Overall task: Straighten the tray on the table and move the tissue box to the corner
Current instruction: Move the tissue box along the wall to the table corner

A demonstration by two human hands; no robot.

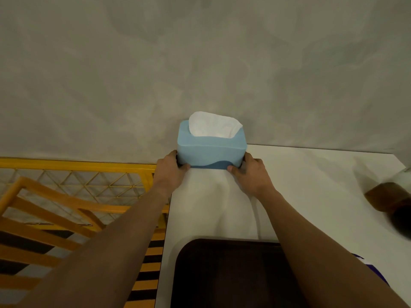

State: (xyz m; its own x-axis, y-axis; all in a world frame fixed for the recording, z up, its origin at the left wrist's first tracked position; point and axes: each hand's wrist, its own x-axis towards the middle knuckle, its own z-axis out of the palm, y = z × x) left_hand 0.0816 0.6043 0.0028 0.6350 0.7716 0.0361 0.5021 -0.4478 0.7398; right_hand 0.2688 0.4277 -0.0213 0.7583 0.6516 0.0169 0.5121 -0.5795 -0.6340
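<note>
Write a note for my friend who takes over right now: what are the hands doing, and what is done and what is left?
Left hand: gripping the left end of the blue tissue box.
Right hand: gripping its right end.
The box sits at the far left corner of the white table, by the grey wall. Whether it rests fully on the table cannot be told.
The dark tray lies near the table's front edge, looking roughly square with it.
Done: box brought to the corner.
Left: let go of the box; check the tray.

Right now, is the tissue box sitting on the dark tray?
No. The tissue box is held by both hands at the table's far left corner, well apart from the dark tray near the person.
</note>
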